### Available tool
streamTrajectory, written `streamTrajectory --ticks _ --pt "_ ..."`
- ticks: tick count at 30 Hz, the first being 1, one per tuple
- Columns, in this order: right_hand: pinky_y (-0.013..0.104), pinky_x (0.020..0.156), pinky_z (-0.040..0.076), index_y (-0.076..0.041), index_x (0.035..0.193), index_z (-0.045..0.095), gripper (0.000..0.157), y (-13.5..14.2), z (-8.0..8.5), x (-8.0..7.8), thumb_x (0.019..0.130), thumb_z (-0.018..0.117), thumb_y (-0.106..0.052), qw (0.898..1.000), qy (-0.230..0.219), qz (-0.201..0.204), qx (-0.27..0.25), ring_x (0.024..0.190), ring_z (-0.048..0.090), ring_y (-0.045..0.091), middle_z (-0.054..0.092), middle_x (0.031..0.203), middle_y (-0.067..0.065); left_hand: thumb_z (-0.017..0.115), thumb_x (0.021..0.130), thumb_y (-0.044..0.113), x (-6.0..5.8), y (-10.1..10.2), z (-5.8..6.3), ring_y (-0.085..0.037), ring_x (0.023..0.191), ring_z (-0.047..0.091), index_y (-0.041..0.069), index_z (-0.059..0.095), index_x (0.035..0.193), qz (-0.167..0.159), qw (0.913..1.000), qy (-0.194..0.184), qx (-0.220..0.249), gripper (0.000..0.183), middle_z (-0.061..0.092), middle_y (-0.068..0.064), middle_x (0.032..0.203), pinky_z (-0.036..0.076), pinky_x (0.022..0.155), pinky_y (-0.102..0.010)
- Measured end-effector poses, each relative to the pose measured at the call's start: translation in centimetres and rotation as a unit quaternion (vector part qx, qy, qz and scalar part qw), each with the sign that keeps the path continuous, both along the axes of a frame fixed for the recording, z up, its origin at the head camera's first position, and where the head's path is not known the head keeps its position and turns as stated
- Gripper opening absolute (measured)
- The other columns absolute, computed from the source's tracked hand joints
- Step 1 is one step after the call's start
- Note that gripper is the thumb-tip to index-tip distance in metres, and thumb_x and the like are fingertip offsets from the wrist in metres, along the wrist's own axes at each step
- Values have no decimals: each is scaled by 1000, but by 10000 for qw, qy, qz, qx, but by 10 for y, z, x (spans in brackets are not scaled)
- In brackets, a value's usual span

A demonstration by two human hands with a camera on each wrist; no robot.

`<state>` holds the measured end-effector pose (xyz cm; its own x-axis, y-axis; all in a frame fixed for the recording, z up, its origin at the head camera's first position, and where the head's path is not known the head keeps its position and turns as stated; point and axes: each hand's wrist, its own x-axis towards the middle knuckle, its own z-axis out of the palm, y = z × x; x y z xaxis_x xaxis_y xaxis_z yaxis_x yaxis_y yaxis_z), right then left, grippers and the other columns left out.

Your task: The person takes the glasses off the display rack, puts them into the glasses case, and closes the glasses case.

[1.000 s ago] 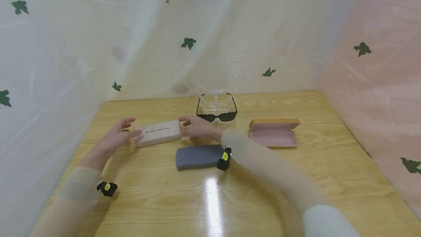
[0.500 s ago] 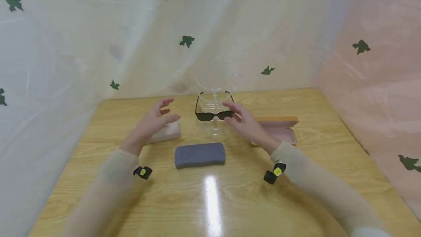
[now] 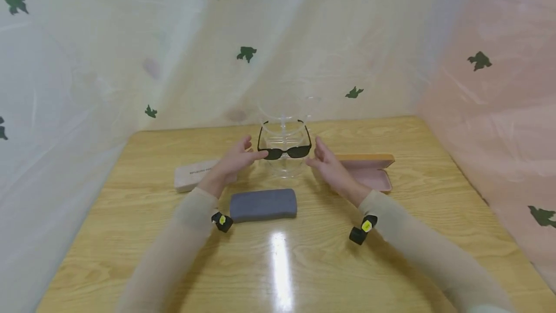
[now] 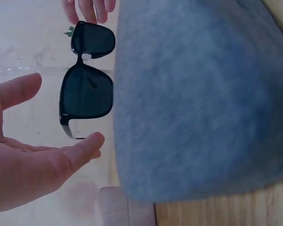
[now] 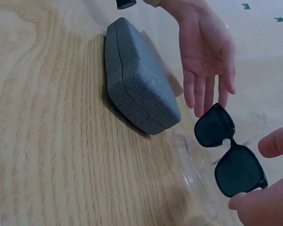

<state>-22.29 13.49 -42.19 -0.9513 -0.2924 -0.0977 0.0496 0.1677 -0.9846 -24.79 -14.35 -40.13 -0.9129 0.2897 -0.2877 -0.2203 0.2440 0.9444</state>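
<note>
Black sunglasses (image 3: 298, 152) with dark lenses sit on a clear display stand (image 3: 284, 174) at the back middle, temples pointing away from me. On their left side is my left hand (image 3: 232, 162), fingers apart, its thumb overlapping the left lens edge in the head view. My right hand (image 3: 331, 170) is at the right end of the frame, thumb and fingers spread. From the left wrist, a gap shows between the left hand (image 4: 42, 165) and the sunglasses (image 4: 87, 92). The right wrist view has the right thumb close by the near lens (image 5: 240, 172).
A blue-grey glasses case (image 3: 263, 205) lies closed in front of the stand. Left of it is a whitish case (image 3: 186, 178) with lettering, partly behind my left hand. An orange case (image 3: 375, 181) with pink lining stands open at right. A patterned curtain (image 3: 191, 62) hangs behind the table.
Both hands left the whitish case. The right hand moved right to the sunglasses' right end; the left hand followed over to their left end. The sunglasses and cases stay in place.
</note>
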Motion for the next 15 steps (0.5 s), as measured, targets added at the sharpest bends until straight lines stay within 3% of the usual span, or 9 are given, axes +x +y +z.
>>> streamTrajectory --ticks 4,10,15 --pt "42 125 6 -10 161 -10 86 -1 -2 -5 104 54 -14 9998 -178 5 -65 154 -1 27 -10 168 8 70 98 25 -3 7 -3 -34 152 19 2 2 162 -62 9998 -99 157 96 7 -22 167 31 119 -46" --pt "44 124 6 -10 159 -19 92 -8 -2 -9 104 55 -15 9980 -516 103 -348 153 -10 23 -21 166 5 66 100 23 -3 10 -5 -39 148 28 -4 4 160 37 9992 -237 334 90 12 -27 164 34 118 -45" --pt "45 124 10 -11 159 -19 93 -12 -2 -8 104 56 -16 9969 -650 52 -443 153 -9 22 -21 166 6 65 101 20 0 8 -9 -38 147 31 -5 6 159 59 9987 -274 428 87 20 -27 163 37 116 -45"
